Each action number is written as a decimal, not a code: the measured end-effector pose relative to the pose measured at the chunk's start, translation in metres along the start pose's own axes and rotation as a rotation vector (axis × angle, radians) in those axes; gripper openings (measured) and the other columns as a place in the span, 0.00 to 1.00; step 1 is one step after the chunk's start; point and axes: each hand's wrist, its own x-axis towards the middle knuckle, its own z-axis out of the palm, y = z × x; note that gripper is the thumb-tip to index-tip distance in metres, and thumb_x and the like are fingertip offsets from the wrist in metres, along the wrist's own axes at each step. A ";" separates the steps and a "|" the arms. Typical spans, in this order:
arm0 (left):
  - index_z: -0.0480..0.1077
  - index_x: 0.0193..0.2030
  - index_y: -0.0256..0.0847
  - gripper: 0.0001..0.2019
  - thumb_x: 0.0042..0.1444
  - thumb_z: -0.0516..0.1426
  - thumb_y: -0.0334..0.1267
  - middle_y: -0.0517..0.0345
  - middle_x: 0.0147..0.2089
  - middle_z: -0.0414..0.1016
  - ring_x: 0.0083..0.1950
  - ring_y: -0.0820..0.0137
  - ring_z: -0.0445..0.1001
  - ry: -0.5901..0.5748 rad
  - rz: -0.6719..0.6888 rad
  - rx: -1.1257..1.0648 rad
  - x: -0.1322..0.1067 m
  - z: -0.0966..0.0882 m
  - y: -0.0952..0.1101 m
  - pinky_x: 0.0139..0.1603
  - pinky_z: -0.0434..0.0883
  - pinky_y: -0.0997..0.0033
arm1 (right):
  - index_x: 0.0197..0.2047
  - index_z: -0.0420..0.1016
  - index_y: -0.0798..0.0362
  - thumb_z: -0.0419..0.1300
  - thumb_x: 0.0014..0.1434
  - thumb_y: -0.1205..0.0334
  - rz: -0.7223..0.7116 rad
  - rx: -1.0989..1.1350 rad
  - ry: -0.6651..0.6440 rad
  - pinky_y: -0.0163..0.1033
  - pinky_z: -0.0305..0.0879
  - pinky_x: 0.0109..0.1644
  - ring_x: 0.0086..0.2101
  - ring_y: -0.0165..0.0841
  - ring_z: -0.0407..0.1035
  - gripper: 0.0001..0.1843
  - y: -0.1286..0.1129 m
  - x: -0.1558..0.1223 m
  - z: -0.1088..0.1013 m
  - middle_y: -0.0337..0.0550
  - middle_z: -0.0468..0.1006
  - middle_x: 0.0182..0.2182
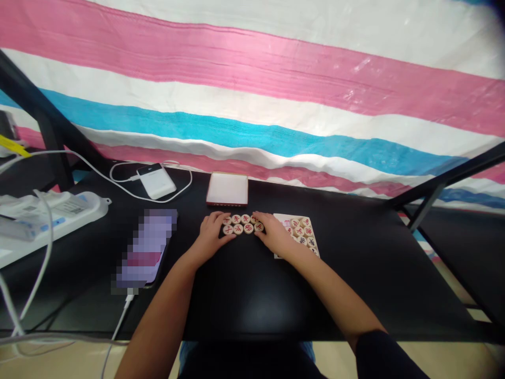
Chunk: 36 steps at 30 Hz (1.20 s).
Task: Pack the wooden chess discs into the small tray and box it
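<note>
Two short rows of round wooden Chinese chess pieces (248,228) with red characters lie side by side on the black table (252,295). My left hand (212,233) curves around the left end of the rows, thumb at the near side and fingers at the far side. At the right end, my right hand (273,234) grips them the same way, partly covering the end pieces. Just right of that hand, a shallow white box part (281,216) bears more chess pieces (302,240), some red and some dark; my right wrist hides part of them.
An open shallow box half (228,188) with a white inside and red edge sits beyond the pieces. To the left are a phone (148,247) on a cable, a white power bank (158,182) and a power strip (59,218). Behind hangs a striped sheet (252,58).
</note>
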 end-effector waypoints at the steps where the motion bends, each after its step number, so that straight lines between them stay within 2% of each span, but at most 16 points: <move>1: 0.62 0.53 0.38 0.25 0.48 0.59 0.41 0.48 0.50 0.63 0.50 0.58 0.63 0.003 0.000 0.002 0.000 0.001 0.000 0.54 0.60 0.55 | 0.56 0.62 0.62 0.59 0.49 0.73 -0.006 0.003 0.010 0.44 0.55 0.58 0.53 0.38 0.60 0.29 -0.001 -0.001 -0.001 0.56 0.67 0.54; 3: 0.61 0.54 0.39 0.28 0.47 0.60 0.43 0.48 0.51 0.62 0.50 0.57 0.63 0.019 -0.006 -0.001 0.000 0.002 -0.002 0.54 0.60 0.54 | 0.55 0.63 0.62 0.59 0.50 0.70 -0.003 -0.001 0.067 0.43 0.55 0.58 0.54 0.38 0.59 0.28 -0.002 -0.005 -0.008 0.55 0.66 0.54; 5: 0.59 0.56 0.40 0.31 0.45 0.61 0.46 0.47 0.52 0.61 0.51 0.57 0.63 0.046 -0.020 -0.019 0.000 0.003 -0.005 0.53 0.61 0.54 | 0.53 0.65 0.60 0.58 0.52 0.67 0.054 -0.043 0.175 0.43 0.56 0.56 0.52 0.38 0.60 0.23 0.000 -0.011 -0.022 0.52 0.69 0.51; 7: 0.58 0.56 0.40 0.32 0.45 0.60 0.49 0.47 0.52 0.60 0.50 0.58 0.64 0.077 -0.028 -0.043 -0.001 0.003 -0.008 0.52 0.63 0.55 | 0.48 0.69 0.58 0.55 0.54 0.66 0.186 -0.141 0.257 0.42 0.57 0.52 0.48 0.39 0.61 0.17 0.008 -0.017 -0.039 0.49 0.72 0.46; 8: 0.58 0.56 0.40 0.31 0.46 0.59 0.50 0.48 0.52 0.61 0.49 0.59 0.65 0.092 -0.028 -0.054 -0.001 0.003 -0.009 0.51 0.64 0.55 | 0.46 0.71 0.57 0.54 0.54 0.65 0.268 -0.203 0.256 0.43 0.57 0.50 0.46 0.39 0.61 0.15 0.012 -0.020 -0.047 0.49 0.73 0.43; 10: 0.59 0.54 0.39 0.29 0.49 0.57 0.51 0.48 0.50 0.62 0.46 0.61 0.66 0.119 -0.032 -0.069 -0.001 0.002 -0.011 0.48 0.66 0.57 | 0.41 0.73 0.57 0.54 0.54 0.64 0.423 -0.326 0.169 0.43 0.58 0.46 0.43 0.41 0.61 0.13 0.021 -0.025 -0.058 0.49 0.74 0.39; 12: 0.60 0.53 0.38 0.25 0.52 0.54 0.51 0.48 0.48 0.63 0.43 0.63 0.67 0.131 -0.034 -0.073 -0.001 0.002 -0.011 0.46 0.67 0.59 | 0.38 0.75 0.57 0.54 0.53 0.63 0.513 -0.414 0.053 0.42 0.58 0.43 0.43 0.42 0.61 0.12 0.025 -0.027 -0.063 0.51 0.74 0.38; 14: 0.61 0.52 0.37 0.23 0.55 0.51 0.51 0.48 0.47 0.64 0.40 0.65 0.67 0.136 -0.033 -0.071 -0.001 0.001 -0.011 0.45 0.67 0.59 | 0.37 0.75 0.58 0.53 0.53 0.64 0.534 -0.473 -0.010 0.41 0.57 0.41 0.43 0.43 0.60 0.12 0.024 -0.026 -0.063 0.53 0.73 0.38; 20: 0.61 0.51 0.37 0.20 0.58 0.47 0.49 0.48 0.46 0.64 0.38 0.67 0.66 0.134 -0.012 -0.081 -0.002 0.000 -0.011 0.46 0.67 0.60 | 0.38 0.75 0.60 0.51 0.54 0.68 0.590 -0.471 -0.037 0.41 0.60 0.39 0.46 0.46 0.60 0.13 0.014 -0.017 -0.058 0.56 0.75 0.35; 28: 0.62 0.50 0.37 0.19 0.59 0.47 0.48 0.48 0.46 0.65 0.37 0.67 0.66 0.124 -0.034 -0.097 0.000 -0.001 -0.009 0.47 0.66 0.58 | 0.33 0.75 0.57 0.53 0.53 0.68 0.550 -0.444 -0.014 0.40 0.61 0.33 0.41 0.44 0.64 0.09 0.017 -0.014 -0.063 0.55 0.75 0.32; 32: 0.63 0.49 0.38 0.18 0.59 0.47 0.47 0.49 0.45 0.66 0.38 0.67 0.66 0.137 -0.032 -0.106 0.000 -0.001 -0.007 0.48 0.65 0.58 | 0.32 0.75 0.56 0.54 0.53 0.65 0.343 -0.397 0.132 0.42 0.60 0.37 0.38 0.42 0.62 0.09 0.003 -0.010 -0.062 0.52 0.75 0.31; 34: 0.63 0.49 0.38 0.18 0.58 0.47 0.47 0.49 0.45 0.67 0.39 0.66 0.67 0.137 -0.040 -0.107 0.000 -0.002 -0.007 0.48 0.65 0.58 | 0.33 0.75 0.55 0.53 0.54 0.64 0.243 -0.350 0.124 0.43 0.59 0.39 0.38 0.41 0.62 0.09 -0.007 -0.003 -0.055 0.51 0.75 0.31; 36: 0.63 0.49 0.37 0.18 0.58 0.48 0.47 0.49 0.45 0.67 0.40 0.66 0.67 0.134 -0.055 -0.112 0.000 -0.002 -0.006 0.47 0.66 0.59 | 0.34 0.75 0.55 0.53 0.55 0.65 0.211 -0.328 0.074 0.43 0.58 0.40 0.39 0.41 0.62 0.09 -0.014 0.006 -0.047 0.51 0.75 0.32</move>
